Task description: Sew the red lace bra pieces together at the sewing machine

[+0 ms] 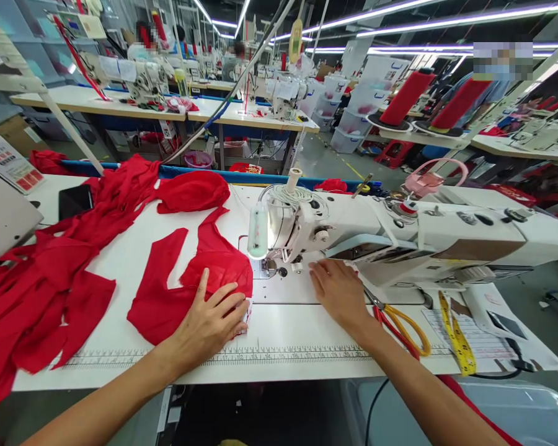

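Flat under the left hand (209, 322) fingers (230, 303) lies the red fabric piece (167, 291).

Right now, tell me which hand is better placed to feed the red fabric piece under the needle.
Left, probably. The left hand lies flat on the red fabric piece, just left of the needle area. The right hand rests on the bare machine bed, off the fabric, beside the scissors.

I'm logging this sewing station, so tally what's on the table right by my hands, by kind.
Red fabric piece under the left hand: 1
Sewing machine by the right hand: 1
Scissors: 1
Yellow tape measure: 1
Total: 4
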### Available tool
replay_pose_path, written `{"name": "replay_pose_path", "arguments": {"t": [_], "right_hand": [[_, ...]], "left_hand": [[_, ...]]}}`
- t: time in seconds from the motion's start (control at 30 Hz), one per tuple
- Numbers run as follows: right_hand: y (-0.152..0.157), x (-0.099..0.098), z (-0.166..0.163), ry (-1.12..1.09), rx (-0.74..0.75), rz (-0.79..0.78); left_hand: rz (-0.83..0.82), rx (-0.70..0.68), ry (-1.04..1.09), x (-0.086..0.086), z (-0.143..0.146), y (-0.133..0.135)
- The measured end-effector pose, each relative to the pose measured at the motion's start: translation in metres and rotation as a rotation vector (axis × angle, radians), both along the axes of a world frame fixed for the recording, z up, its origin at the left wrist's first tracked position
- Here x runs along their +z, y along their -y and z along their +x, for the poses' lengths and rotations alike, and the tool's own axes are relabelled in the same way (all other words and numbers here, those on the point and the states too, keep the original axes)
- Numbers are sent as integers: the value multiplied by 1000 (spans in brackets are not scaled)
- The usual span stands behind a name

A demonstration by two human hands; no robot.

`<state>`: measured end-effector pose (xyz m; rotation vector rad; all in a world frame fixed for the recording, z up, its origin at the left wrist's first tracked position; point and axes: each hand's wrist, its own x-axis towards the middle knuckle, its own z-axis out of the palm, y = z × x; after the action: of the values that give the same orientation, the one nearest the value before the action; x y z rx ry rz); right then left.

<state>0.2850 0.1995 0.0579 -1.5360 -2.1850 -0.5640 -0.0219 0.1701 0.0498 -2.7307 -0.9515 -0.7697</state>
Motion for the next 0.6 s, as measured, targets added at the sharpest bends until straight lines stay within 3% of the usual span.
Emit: {"name": "replay_pose_path", "arguments": {"t": [0.13,0.23,0.47,0.6], "right_hand": [[-4,-3,22,44,-55,35],[0,-5,15,40,9,29],[8,0,-39,-186,368,-176],[-2,6,-68,-226,520,-310]], "left_hand": [[-14,18,19,-1,1,-1],[-42,17,47,-3,1,-1],[-206,29,43,4,-1,-3],[-199,201,-14,13,2,-14]]}}
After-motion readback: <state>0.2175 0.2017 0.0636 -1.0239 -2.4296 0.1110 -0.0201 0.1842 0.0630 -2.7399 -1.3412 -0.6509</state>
